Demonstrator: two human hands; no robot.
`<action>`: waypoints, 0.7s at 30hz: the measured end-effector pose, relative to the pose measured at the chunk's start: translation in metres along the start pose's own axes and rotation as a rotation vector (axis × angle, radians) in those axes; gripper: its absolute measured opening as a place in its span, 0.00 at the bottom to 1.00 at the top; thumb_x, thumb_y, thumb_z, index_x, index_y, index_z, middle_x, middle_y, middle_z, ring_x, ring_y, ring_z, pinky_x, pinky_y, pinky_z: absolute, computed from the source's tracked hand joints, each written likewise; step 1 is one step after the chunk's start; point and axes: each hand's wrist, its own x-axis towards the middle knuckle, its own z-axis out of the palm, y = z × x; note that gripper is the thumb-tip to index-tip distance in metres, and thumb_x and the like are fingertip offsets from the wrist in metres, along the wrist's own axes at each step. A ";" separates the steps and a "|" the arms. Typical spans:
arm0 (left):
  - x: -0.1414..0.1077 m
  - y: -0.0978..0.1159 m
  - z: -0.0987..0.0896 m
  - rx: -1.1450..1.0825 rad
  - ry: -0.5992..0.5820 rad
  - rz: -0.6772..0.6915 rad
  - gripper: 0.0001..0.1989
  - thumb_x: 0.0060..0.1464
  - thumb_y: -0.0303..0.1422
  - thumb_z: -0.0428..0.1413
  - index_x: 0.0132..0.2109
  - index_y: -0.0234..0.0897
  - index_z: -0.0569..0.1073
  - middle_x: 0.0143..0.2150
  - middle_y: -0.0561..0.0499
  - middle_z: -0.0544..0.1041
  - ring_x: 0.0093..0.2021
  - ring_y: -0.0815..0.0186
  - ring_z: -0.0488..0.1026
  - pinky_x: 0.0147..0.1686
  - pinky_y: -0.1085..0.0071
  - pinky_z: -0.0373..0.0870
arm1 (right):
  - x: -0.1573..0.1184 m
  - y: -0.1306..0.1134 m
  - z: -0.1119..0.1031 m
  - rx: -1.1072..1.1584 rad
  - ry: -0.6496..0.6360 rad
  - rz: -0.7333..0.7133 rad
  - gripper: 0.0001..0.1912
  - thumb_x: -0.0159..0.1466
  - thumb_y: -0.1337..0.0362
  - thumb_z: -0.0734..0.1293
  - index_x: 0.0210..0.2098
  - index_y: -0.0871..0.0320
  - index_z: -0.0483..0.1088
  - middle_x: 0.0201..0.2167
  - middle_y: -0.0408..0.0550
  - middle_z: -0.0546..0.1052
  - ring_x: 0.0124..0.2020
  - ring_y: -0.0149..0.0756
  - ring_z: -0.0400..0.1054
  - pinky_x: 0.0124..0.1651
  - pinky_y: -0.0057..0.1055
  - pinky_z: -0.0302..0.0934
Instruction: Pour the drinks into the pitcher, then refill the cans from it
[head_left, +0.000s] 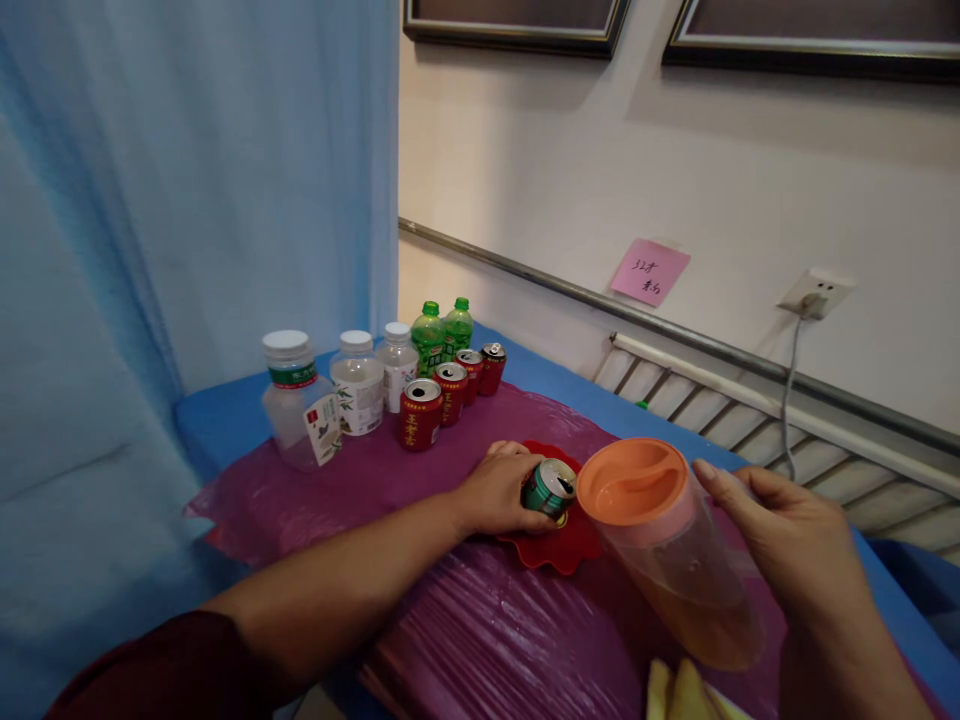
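Observation:
My left hand is wrapped round a green drink can, opened at the top and tilted to the right. A red scalloped mat lies beneath it. My right hand grips a clear plastic pitcher from its right side, with the thumb near the rim; the handle is hidden. Its orange lid leans toward the can, the two close together at the lid's edge. Brownish liquid fills the lower part of the pitcher.
Red cans stand in a row behind my left hand. Beside them are clear bottles with white caps and green bottles. Purple plastic sheeting covers the blue tabletop. Yellowish, banana-like fruit sits at the bottom edge.

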 end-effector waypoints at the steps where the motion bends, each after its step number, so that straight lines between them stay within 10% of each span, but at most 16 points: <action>1: 0.000 0.000 0.000 0.001 0.001 0.000 0.33 0.42 0.53 0.68 0.53 0.45 0.76 0.48 0.48 0.79 0.50 0.50 0.71 0.54 0.57 0.61 | 0.000 0.000 0.000 -0.001 -0.001 0.000 0.29 0.47 0.38 0.75 0.18 0.56 0.64 0.18 0.39 0.61 0.23 0.30 0.55 0.22 0.27 0.49; 21: -0.001 0.000 0.001 0.001 0.006 0.005 0.32 0.42 0.53 0.68 0.53 0.45 0.76 0.47 0.49 0.79 0.50 0.51 0.71 0.53 0.58 0.62 | -0.002 -0.005 0.002 -0.010 -0.009 0.008 0.30 0.47 0.38 0.74 0.17 0.55 0.60 0.17 0.39 0.59 0.22 0.29 0.53 0.20 0.26 0.48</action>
